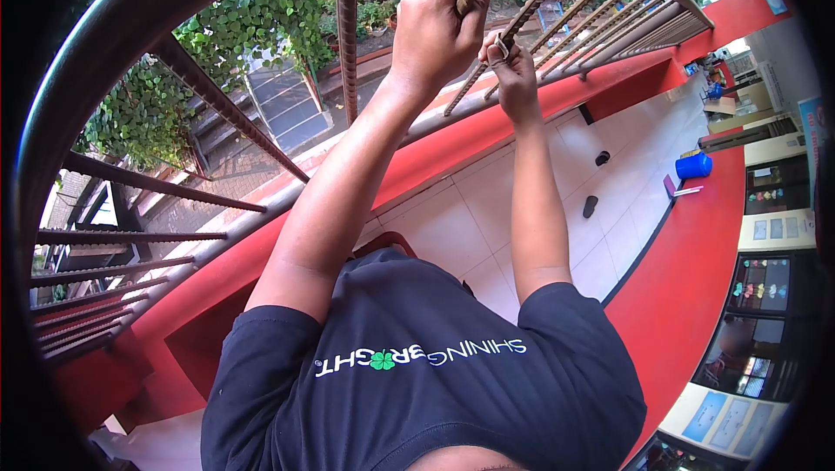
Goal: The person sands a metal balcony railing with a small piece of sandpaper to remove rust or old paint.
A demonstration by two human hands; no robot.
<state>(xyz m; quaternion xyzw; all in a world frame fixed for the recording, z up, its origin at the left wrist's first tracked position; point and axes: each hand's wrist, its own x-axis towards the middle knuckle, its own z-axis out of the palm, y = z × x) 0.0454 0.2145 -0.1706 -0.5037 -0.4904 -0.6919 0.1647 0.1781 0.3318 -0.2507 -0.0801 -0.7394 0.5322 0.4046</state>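
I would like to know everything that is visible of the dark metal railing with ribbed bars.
The dark metal railing has brownish ribbed bars, like steel rebar, between a thick, smooth, round top rail and a greyer lower rail along a red ledge. It looks strongly curved, possibly from the lens. The left hand grips one bar; the right hand holds something small, unclear, at another.

The right grip (516, 71) mostly hides a thin strip (503, 46) (one edge shows); print on wall posters (733, 421) is illegibly small.
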